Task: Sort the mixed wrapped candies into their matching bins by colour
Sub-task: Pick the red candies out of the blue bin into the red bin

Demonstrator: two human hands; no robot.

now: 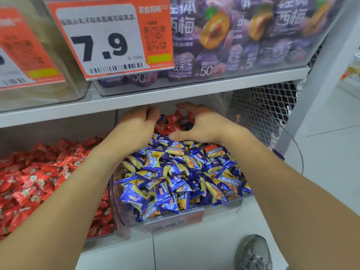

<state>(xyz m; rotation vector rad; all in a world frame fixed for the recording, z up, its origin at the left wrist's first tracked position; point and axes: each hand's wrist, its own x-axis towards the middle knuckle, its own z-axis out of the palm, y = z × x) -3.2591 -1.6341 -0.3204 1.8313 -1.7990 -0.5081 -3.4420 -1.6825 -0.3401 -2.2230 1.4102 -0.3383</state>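
Note:
A clear bin (194,215) on the lower shelf is heaped with blue-and-yellow wrapped candies (175,172). A small pile of red wrapped candies (171,122) lies at its back. Both my hands reach deep into this bin, one on each side of the red pile. My left hand (136,123) curls its fingers down at the pile's left edge; whether they grip a candy is hidden. My right hand (202,123) arches over the pile, thumb spread and resting on the blue candies. To the left, another bin holds only red wrapped candies (39,176).
The shelf board (175,90) hangs low over my hands. Above it stand a bin of purple jelly pouches (233,36) and an orange price tag (109,38). A wire mesh panel (259,112) closes the right side. My grey shoe (253,254) is on the floor.

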